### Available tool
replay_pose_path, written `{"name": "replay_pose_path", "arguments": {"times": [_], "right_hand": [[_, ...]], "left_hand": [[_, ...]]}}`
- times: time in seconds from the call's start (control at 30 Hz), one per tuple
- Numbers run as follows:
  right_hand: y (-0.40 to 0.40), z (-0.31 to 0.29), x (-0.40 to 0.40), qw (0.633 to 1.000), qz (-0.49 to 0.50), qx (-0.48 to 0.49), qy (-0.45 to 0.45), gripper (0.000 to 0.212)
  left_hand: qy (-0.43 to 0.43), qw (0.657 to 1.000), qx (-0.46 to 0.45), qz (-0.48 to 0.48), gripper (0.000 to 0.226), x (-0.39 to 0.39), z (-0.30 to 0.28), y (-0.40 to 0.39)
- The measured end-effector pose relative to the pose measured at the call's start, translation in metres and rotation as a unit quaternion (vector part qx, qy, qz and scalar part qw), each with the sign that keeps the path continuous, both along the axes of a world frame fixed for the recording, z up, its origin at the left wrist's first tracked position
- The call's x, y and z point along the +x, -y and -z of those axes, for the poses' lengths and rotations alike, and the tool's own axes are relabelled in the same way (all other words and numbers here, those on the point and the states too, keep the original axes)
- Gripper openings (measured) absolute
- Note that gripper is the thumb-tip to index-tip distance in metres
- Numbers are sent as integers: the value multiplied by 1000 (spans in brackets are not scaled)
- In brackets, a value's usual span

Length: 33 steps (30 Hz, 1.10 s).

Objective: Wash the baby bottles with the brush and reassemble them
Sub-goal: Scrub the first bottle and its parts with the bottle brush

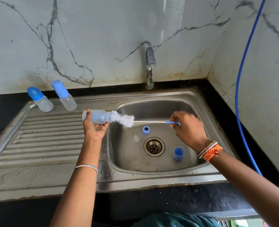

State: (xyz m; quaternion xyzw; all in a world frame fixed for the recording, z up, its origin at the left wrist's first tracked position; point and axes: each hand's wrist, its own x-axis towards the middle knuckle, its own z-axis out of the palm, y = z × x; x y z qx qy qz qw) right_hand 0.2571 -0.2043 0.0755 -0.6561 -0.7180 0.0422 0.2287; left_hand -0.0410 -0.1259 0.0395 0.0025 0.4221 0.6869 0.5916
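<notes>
left hand (94, 126) cradles the open bottle (97, 116) sideways over the sink (151, 176) edge; right hand (187, 126) pinches the brush (122, 118) handle. bottle likely light, wet, slippery: grip mid-body.

Dull, scuffed stainless-steel sink (151, 176) with ridged drainboard; shiny metal tap (149, 69); glossy veined marble wall (86, 38); frosted translucent plastic bottle (97, 116); white bristled brush (122, 118).
</notes>
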Motion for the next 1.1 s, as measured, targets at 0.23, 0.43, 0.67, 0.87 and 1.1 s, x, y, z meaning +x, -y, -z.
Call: {"name": "replay_pose_path", "arguments": {"times": [0.23,0.43,0.67,0.87,1.1], "right_hand": [[-10,-11,16,767,-122,-530,-340,26],[-13,-8,11,951,-88,-249,-162,15],[7,-2,-10,992,-10,-77,-97,12],[16,8,-14,797,-70,-481,-358,27],[17,23,-9,972,-87,196,96,17]], "left_hand": [[-20,997,45,64,31,-12,6,8],[13,999,43,26,42,-10,5,7],[41,995,90,6,51,-11,3,3],[45,980,183,67,74,-18,3,11],[-24,997,68,13,49,-18,-5,-2]]}}
